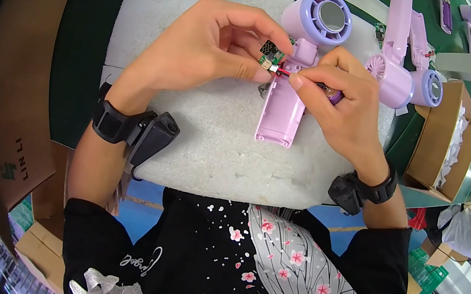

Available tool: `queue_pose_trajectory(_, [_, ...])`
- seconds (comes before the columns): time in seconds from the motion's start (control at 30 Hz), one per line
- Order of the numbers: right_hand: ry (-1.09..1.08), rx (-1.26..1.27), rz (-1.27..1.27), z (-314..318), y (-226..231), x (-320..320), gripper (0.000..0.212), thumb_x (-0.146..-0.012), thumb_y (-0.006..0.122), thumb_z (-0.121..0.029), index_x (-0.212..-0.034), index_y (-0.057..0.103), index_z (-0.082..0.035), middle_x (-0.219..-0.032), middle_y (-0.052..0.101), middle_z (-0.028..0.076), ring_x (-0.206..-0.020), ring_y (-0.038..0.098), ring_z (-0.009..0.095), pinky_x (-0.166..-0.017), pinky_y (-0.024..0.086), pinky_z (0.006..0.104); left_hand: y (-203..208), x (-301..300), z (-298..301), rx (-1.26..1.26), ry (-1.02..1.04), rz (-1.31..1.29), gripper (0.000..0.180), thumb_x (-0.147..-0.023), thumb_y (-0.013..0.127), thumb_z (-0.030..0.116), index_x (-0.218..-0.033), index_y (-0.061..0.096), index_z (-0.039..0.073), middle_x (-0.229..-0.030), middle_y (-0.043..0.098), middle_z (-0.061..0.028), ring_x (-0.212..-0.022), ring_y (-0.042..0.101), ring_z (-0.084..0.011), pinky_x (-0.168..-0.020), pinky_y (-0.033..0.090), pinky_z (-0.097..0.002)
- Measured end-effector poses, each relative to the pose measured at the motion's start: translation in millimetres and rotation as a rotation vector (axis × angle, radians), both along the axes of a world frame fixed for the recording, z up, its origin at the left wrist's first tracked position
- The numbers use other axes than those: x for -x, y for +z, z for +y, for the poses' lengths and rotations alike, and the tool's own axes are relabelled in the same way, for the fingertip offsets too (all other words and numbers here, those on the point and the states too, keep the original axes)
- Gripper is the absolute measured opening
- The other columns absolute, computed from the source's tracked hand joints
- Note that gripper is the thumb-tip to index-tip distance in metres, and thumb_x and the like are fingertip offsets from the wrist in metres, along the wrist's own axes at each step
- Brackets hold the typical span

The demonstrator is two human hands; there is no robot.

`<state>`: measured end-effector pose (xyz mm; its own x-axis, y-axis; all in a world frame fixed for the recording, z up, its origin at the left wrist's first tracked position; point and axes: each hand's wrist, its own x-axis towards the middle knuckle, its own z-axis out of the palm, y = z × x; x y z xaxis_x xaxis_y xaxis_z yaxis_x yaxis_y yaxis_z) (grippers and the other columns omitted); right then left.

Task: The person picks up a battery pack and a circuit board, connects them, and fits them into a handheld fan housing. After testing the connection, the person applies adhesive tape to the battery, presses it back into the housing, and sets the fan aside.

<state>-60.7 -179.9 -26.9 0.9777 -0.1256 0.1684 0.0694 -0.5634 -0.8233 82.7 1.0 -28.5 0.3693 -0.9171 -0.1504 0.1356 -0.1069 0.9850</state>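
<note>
My left hand [203, 44] pinches a small green circuit board [271, 52] between thumb and fingers. A white connector [273, 68] sits at the board's lower edge. My right hand [347, 100] closes finger and thumb on a short red and black wire [282, 73] that meets this connector; whether the plug is fully seated I cannot tell. Under the right fingers shows part of a purple rounded piece [335, 96], mostly hidden. Below both hands lies a lilac handheld fan with its handle shell [281, 117] open and its round head [322, 17] pointing away.
A white foam sheet [216, 150] covers the green bench [78, 56]. More lilac fans [396, 77] lie at its right edge, near an open cardboard box [465, 150]. A large carton [15, 76] stands at the left. Another person [469, 232] sits farther right.
</note>
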Motion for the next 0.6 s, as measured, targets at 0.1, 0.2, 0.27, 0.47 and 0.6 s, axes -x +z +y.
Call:
queue_pose_trajectory(0.1, [-0.015, -0.020, 0.009, 0, -1, 0, 0.007, -0.081, 0.072, -0.009, -0.084, 0.071, -0.002, -0.075, 0.051, 0.002, -0.062, 0.046, 0.010, -0.053, 0.033, 0.0252, -2, 5, 0, 0.064, 0.072, -0.164, 0.032, -0.075, 0.072, -0.009, -0.105, 0.067, 0.001, -0.094, 0.066, -0.0026, -0.075, 0.059, -0.0067, -0.072, 0.051, -0.0215])
queue_pose_trajectory(0.2, [-0.029, -0.058, 0.020, 2, -2, 0, 0.007, -0.081, 0.072, -0.009, -0.084, 0.071, -0.002, -0.074, 0.051, 0.002, -0.061, 0.046, 0.010, -0.053, 0.033, 0.0254, -2, 8, -1, 0.092, 0.091, -0.246, 0.033, -0.074, 0.071, -0.010, -0.105, 0.066, 0.001, -0.093, 0.065, -0.0017, -0.076, 0.058, -0.0065, -0.073, 0.051, -0.0220])
queue_pose_trajectory(0.27, [-0.030, 0.000, -0.018, 4, 0, 1, 0.006, -0.081, 0.072, -0.008, -0.082, 0.071, -0.002, -0.073, 0.051, 0.003, -0.061, 0.047, 0.011, -0.052, 0.034, 0.0253, -4, 9, -1, 0.106, 0.101, -0.286, 0.034, -0.074, 0.071, -0.011, -0.105, 0.065, 0.001, -0.093, 0.064, -0.0013, -0.076, 0.058, -0.0064, -0.074, 0.051, -0.0222])
queue_pose_trajectory(0.47, [0.036, 0.171, -0.153, 5, -3, 4, 0.008, -0.081, 0.070, -0.007, -0.087, 0.069, -0.002, -0.074, 0.053, 0.005, -0.060, 0.050, 0.014, -0.052, 0.037, 0.0272, -11, 13, -3, 0.173, 0.134, -0.217, 0.035, -0.074, 0.067, -0.008, -0.107, 0.066, 0.003, -0.094, 0.064, -0.0007, -0.078, 0.059, -0.0092, -0.077, 0.051, -0.0244])
queue_pose_trajectory(0.6, [-0.059, 0.198, -0.192, 8, -6, 2, 0.019, -0.079, 0.071, -0.007, -0.097, 0.067, -0.003, -0.079, 0.058, 0.007, -0.063, 0.056, 0.015, -0.053, 0.042, 0.0278, -12, 15, -6, 0.204, 0.156, -0.356, 0.035, -0.074, 0.064, -0.005, -0.108, 0.067, 0.003, -0.092, 0.066, -0.0035, -0.077, 0.061, -0.0126, -0.078, 0.052, -0.0252])
